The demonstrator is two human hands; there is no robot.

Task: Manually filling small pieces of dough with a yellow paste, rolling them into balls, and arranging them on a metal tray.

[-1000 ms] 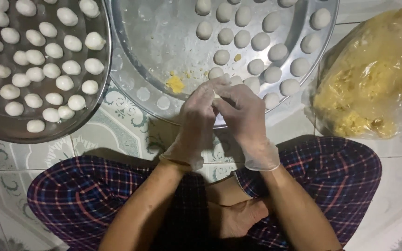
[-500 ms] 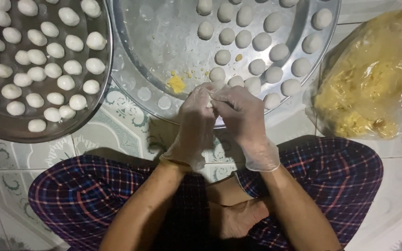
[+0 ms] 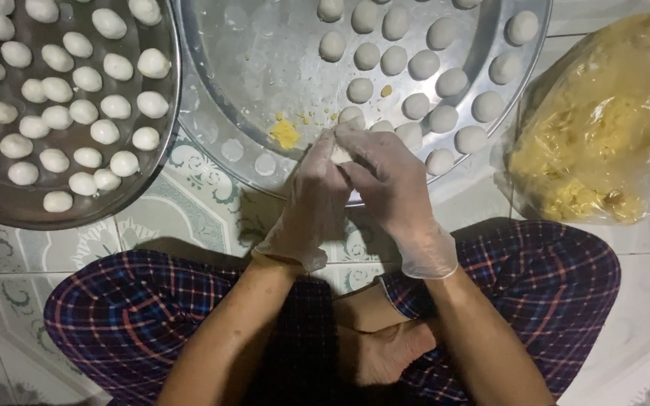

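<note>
My left hand (image 3: 311, 203) and my right hand (image 3: 393, 188), both in thin clear gloves, meet over the near rim of a large round metal tray (image 3: 250, 90). Between their fingertips they pinch a small white dough piece (image 3: 338, 153), mostly hidden by the fingers. Several white dough balls (image 3: 415, 75) lie in rows on the right half of that tray. A small yellow lump of filling (image 3: 285, 134) and crumbs lie on the tray just left of my hands.
A second metal tray (image 3: 9, 203) at the left holds several white dough balls (image 3: 62, 98). A clear plastic bag of yellow filling (image 3: 611, 128) sits at the right. Patterned floor tiles (image 3: 182, 210) lie underneath. My crossed legs in plaid trousers (image 3: 137, 308) fill the foreground.
My hands have stayed in the same place over the tray rim; the fingers have shifted slightly around the dough piece.
</note>
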